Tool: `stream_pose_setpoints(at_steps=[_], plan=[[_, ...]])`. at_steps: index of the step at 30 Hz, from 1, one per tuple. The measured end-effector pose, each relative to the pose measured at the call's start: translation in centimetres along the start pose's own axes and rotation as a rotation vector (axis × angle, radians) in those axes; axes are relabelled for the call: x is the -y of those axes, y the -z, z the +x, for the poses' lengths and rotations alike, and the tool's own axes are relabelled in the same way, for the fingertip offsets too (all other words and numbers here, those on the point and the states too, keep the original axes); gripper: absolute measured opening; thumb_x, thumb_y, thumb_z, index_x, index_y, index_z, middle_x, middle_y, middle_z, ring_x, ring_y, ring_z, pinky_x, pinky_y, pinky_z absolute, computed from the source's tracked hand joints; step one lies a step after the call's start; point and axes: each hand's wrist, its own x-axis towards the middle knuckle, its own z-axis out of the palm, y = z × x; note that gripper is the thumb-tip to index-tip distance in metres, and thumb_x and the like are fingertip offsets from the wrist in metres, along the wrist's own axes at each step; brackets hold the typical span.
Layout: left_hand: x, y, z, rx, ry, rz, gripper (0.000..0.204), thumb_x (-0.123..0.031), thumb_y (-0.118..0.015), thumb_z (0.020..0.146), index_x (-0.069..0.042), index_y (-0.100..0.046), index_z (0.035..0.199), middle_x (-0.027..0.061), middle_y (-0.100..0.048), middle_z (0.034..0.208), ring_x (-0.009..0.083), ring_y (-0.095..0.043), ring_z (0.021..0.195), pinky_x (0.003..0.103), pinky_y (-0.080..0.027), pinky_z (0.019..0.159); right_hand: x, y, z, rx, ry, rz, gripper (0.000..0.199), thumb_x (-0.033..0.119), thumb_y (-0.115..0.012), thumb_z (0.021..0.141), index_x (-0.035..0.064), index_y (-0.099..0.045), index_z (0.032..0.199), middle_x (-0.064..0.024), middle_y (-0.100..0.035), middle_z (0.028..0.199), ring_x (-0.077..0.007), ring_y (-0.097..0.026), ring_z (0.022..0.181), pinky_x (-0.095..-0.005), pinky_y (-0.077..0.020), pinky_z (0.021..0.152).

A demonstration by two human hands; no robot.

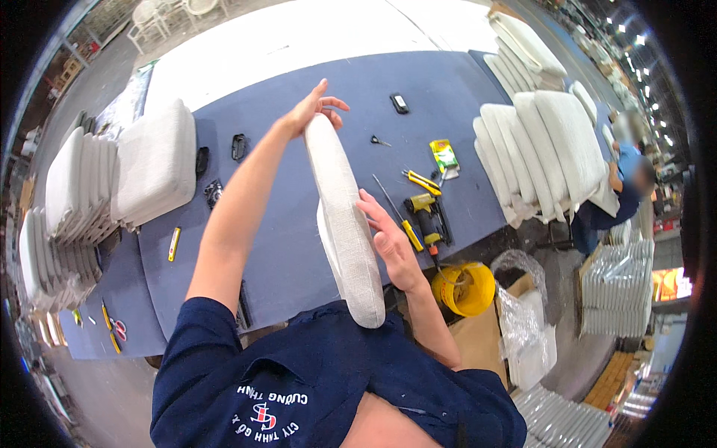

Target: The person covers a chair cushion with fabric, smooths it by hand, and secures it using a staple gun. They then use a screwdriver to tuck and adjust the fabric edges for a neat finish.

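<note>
A pale grey-white padded seat cushion (340, 216) stands on its narrow edge in front of me, its near end close to my shirt. My left hand (310, 112) is at the cushion's far end, palm against the corner, its fingers stretched out and apart. Along the right side lies my right hand (392, 246), fingers extended and their tips touching the fabric. Neither hand wraps round the cushion. To its right on the blue table are a yellow-handled screwdriver (411, 234), a yellow utility knife (421, 182) and a yellow-and-black staple gun (427, 216).
Cushion stacks stand on the left (153, 168) and right (556, 145) of the blue table (276, 276). A yellow bucket (478, 287) sits below its right edge. Scissors (119, 328) lie at the left. Another person (609, 205) is beyond the right stack.
</note>
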Motion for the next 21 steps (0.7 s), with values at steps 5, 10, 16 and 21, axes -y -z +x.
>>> stream_pose_setpoints(at_steps=[5, 10, 16, 21], plan=[[7.3, -2.0, -4.4, -0.445, -0.423, -0.125, 0.050, -0.044, -0.046, 0.111, -0.005, -0.062, 0.137, 0.0081, -0.071, 0.124, 0.0153, -0.064, 0.114, 0.032, -0.050, 0.095, -0.4, -0.7, 0.1, 0.028, -0.014, -0.149, 0.075, 0.033, -0.068, 0.099, 0.0050, -0.039, 0.161, -0.0256, -0.019, 0.174, -0.0377, -0.020, 0.162, -0.0469, -0.0190, 0.129], [4.9, -4.7, -7.0, -0.457, -0.556, 0.047, 0.037, -0.031, -0.054, 0.107, -0.007, -0.065, 0.133, 0.0035, -0.068, 0.117, 0.0132, -0.059, 0.110, 0.031, -0.046, 0.099, -1.9, -1.2, -0.4, 0.070, -0.040, -0.053, 0.080, 0.033, -0.063, 0.097, 0.0066, -0.030, 0.165, -0.0253, -0.008, 0.176, -0.0385, -0.007, 0.164, -0.0502, -0.0104, 0.130], [3.4, -1.1, -4.4, -0.170, -0.312, 0.147, 0.038, -0.040, -0.047, 0.107, -0.010, -0.067, 0.121, 0.0009, -0.066, 0.110, 0.0114, -0.061, 0.100, 0.030, -0.050, 0.086, -3.4, -1.5, -0.1, 0.083, -0.005, 0.111, 0.084, 0.035, -0.058, 0.096, 0.0106, -0.024, 0.168, -0.0218, 0.002, 0.177, -0.0377, 0.004, 0.165, -0.0514, -0.0050, 0.130], [0.5, -1.1, -3.8, -0.039, -0.107, 0.127, 0.039, -0.041, -0.046, 0.109, -0.017, -0.068, 0.128, -0.0007, -0.066, 0.106, 0.0118, -0.062, 0.100, 0.031, -0.051, 0.092, -2.8, -2.1, -0.1, 0.031, 0.010, 0.176, 0.081, 0.034, -0.056, 0.096, 0.0126, -0.026, 0.168, -0.0210, 0.000, 0.178, -0.0371, 0.001, 0.165, -0.0506, -0.0053, 0.130]])
